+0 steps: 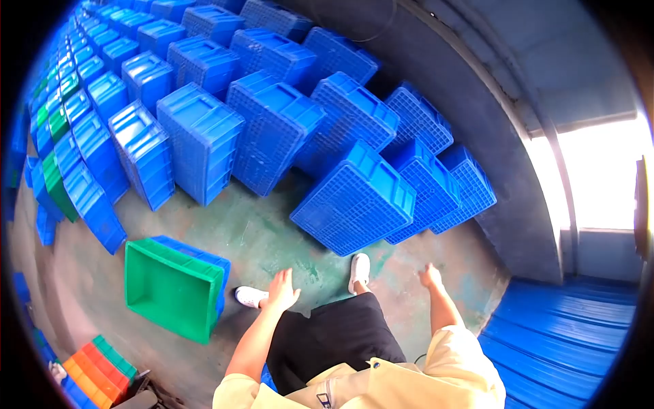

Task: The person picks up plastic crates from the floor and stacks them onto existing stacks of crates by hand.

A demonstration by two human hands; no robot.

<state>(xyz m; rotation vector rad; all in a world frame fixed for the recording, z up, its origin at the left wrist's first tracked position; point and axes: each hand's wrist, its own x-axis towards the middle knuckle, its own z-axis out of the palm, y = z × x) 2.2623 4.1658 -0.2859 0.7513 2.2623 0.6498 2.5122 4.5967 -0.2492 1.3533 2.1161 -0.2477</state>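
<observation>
My left hand (281, 291) hangs in the air over the floor, fingers stretched out and holding nothing. Nearest to it is a green crate (170, 290), on its side with the open top facing me, and a blue crate (223, 273) sits right behind it. My right hand (430, 275) is held out on the other side, small in view, with loosely bent fingers and nothing visible in it. In front of that hand stands a blue crate (354, 198) on its side, its gridded base towards me.
Rows of blue crates (201, 140), with a few green ones (58, 184), fill the floor ahead and left. Orange crates (99, 371) are stacked at lower left. A wall (531, 225) and blue corrugated sheeting (555, 334) lie to the right.
</observation>
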